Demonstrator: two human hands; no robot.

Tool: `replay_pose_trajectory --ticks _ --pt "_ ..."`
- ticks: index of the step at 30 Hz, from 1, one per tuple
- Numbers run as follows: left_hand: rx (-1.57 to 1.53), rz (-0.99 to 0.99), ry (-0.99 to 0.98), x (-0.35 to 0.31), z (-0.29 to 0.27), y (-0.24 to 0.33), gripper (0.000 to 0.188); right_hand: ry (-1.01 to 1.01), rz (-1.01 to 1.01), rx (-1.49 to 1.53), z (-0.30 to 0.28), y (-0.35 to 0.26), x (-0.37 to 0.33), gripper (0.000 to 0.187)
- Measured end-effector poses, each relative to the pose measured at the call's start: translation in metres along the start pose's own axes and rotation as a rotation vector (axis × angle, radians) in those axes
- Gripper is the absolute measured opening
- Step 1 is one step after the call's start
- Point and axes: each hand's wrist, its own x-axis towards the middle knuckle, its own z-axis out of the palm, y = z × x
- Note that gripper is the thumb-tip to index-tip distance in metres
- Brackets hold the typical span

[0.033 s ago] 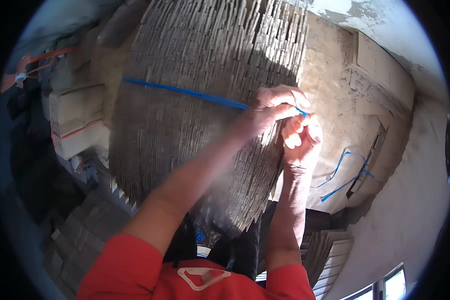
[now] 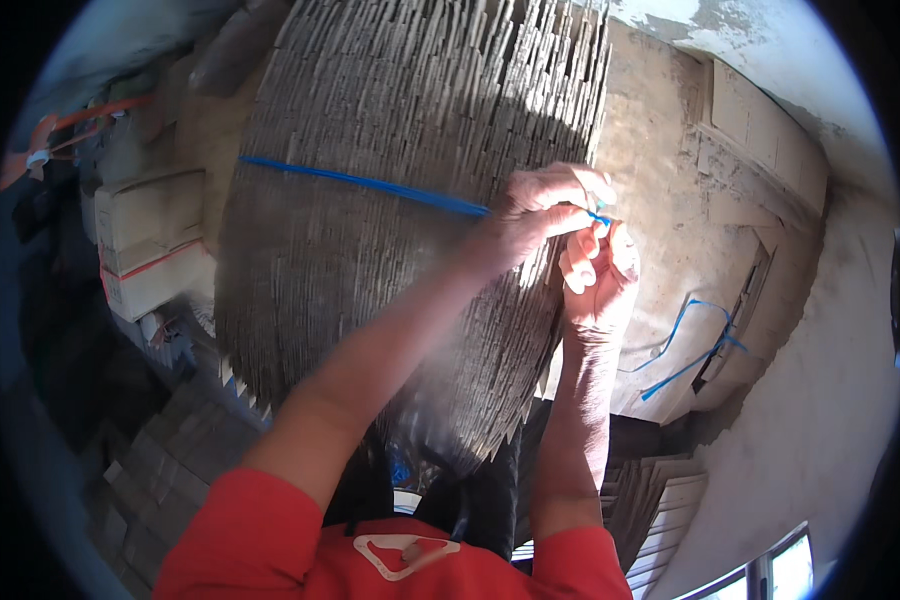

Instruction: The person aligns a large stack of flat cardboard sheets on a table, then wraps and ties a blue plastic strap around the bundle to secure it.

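A big stack of thin grey-brown sheets (image 2: 370,270), perhaps flattened cardboard, shows its edges in the middle of the view. A narrow blue strap (image 2: 365,183) runs across it toward the right side. At the stack's right edge my left hand (image 2: 542,205) is closed, its thumb and fingers pinching the strap. Just beside it my right hand (image 2: 602,275) is curled with its palm side up, and its fingertips close on the strap's short end. The fingers partly cover the spot where the strap passes between both hands.
A loose blue strap piece (image 2: 675,376) lies on the brown board surface (image 2: 660,190) at right. Cardboard boxes (image 2: 155,240) stand at left. More stacked sheets (image 2: 660,510) are at lower right, beside a pale wall (image 2: 850,330).
Both hands stay at the strap by the stack's right edge. The right fingertips have shifted very slightly up and left, and the whole view has moved a little.
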Motion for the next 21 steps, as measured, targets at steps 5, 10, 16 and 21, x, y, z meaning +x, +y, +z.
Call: replay_pose_trajectory --ticks 5,10,16,21 --pt "0.022 -0.162 -0.014 0.002 0.016 0.015 0.009 0.027 -0.093 -0.372 0.009 0.001 -0.007 0.026" --pt "-0.095 -0.101 0.078 0.001 0.017 0.000 0.006 -0.143 0.004 -0.661 -0.004 -0.006 -0.003 0.018" --pt "0.126 0.014 0.161 0.000 0.010 0.013 0.022 0.037 0.063 -0.595 0.012 -0.001 -0.002 0.023" --pt "0.787 0.273 0.581 -0.031 -0.087 0.094 0.057 -0.038 -0.038 -0.514 0.001 -0.003 -0.006 0.022"
